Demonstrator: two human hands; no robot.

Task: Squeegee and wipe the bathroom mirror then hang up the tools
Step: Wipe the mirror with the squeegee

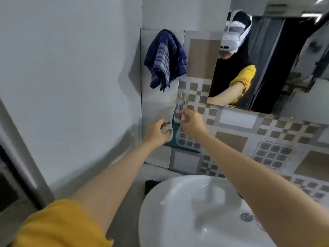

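Squeegee [175, 132] is on the wall hook [180, 101] right now, teal handle loop up over the hook and the blade hanging down just below both hands, so I'd say we're either at the very start (grabbing it) or the very end (just hung it). Can't tell which from here.

Right hand [191, 123] is at the handle, fingers curled and pinching close around the loop, though I can't say for sure it's actually gripping. Left hand [158, 132] is just beside the blade end, fingers loosely spread, holding nothing.

Blue checked cloth [165, 58] hangs on the wall well above the hands, looks untouched. Mirror [277, 68] is up and off to the right of the right hand.

If it's a grab, the next move needs lifting the loop up and off the hook without knocking the thing into the sink [178, 211], which sits right under the forearms.

Room's tight: plain white wall left of the left hand, brown and grey checked tiles [267, 136] past the right 1. No real surface in sight besides the sink rim.
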